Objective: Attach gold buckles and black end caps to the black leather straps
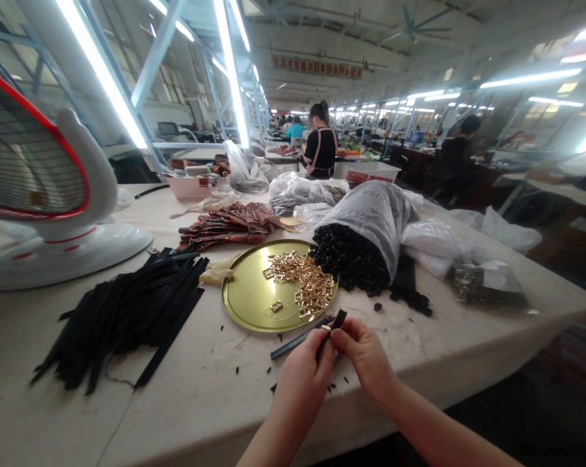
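Note:
My left hand [308, 363] is closed around a short black strap [339, 319] with a small gold buckle [326, 328] on it. Fingertips of my right hand [363, 353] pinch the same strap from the other side, beside the buckle. Just beyond the hands lies a round gold tray [246, 295] bearing many gold buckles [315, 285]. A dark flat tool or strip [287, 347] rests on the table behind my left hand; its kind is unclear. To the left is a heap of long black straps [127, 311].
A bag [370, 207] spills small black pieces [346, 256] behind the tray. Reddish-brown strips [229, 224] are piled further back. A white-and-red fan [73, 194] stands at left. Clear bags [487, 285] lie at right. A person [320, 143] in an apron is beyond the table.

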The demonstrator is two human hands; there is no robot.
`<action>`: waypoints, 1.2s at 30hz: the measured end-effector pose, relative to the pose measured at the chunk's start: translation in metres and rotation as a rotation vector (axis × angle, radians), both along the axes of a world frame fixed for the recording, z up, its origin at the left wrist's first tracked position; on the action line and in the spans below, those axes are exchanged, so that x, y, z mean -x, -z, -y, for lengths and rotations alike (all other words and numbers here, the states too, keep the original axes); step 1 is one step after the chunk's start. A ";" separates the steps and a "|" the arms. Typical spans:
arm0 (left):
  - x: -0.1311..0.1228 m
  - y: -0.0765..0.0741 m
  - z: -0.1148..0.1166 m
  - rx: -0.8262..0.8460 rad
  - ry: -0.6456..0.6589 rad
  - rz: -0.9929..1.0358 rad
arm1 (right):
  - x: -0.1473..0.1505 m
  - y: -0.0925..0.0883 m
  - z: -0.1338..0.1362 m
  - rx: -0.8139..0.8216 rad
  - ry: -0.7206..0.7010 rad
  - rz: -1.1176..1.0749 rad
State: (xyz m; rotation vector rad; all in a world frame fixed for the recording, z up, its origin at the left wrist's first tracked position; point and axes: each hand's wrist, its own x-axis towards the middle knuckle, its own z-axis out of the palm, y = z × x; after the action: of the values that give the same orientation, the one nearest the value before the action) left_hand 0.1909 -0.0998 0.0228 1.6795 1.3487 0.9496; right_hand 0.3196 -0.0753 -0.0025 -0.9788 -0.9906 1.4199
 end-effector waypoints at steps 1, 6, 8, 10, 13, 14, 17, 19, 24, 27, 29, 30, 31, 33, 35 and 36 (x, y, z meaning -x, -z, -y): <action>-0.002 -0.003 0.001 0.014 0.011 0.042 | 0.000 0.001 0.002 -0.023 -0.011 0.021; -0.003 -0.001 -0.001 0.325 0.102 0.326 | -0.006 0.004 0.008 -0.099 -0.087 0.157; -0.001 0.005 -0.004 0.430 0.094 0.413 | -0.010 0.001 0.008 -0.189 -0.085 0.303; 0.000 0.010 -0.007 0.453 0.082 0.433 | -0.014 -0.004 0.008 -0.284 -0.084 0.430; 0.001 0.013 -0.010 0.384 0.104 0.332 | -0.017 -0.010 0.003 -0.243 -0.128 0.408; 0.002 0.013 -0.011 0.351 0.111 0.289 | -0.017 -0.011 0.000 -0.189 -0.152 0.362; 0.002 0.010 -0.012 0.365 0.132 0.260 | -0.013 -0.006 -0.005 -0.046 -0.210 0.243; 0.002 0.009 -0.012 0.428 0.144 0.303 | -0.010 0.000 -0.005 0.022 -0.218 0.171; 0.004 0.012 -0.012 0.496 0.151 0.377 | -0.008 0.011 -0.001 0.138 -0.232 0.057; 0.005 0.015 -0.013 0.512 0.152 0.397 | -0.011 0.008 0.000 0.030 -0.233 0.208; 0.005 0.017 -0.013 0.514 0.152 0.411 | -0.013 0.003 0.000 -0.112 -0.182 0.373; 0.005 0.018 -0.013 0.515 0.150 0.414 | -0.015 0.001 0.000 -0.176 -0.154 0.445; 0.005 0.018 -0.013 0.515 0.149 0.412 | -0.016 -0.002 0.001 -0.219 -0.136 0.497; 0.005 0.020 -0.012 0.507 0.146 0.398 | -0.018 -0.006 0.001 -0.231 -0.132 0.526; 0.005 0.021 -0.011 0.477 0.141 0.373 | -0.020 -0.007 0.001 -0.141 -0.154 0.458; 0.006 0.021 -0.010 0.451 0.135 0.351 | -0.020 -0.007 0.001 -0.071 -0.167 0.404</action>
State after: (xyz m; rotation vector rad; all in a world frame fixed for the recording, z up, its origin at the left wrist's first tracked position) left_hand 0.1854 -0.0899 0.0015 1.1818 1.0966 0.7499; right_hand 0.3398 -0.0765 0.0042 -1.1787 -1.4381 1.3375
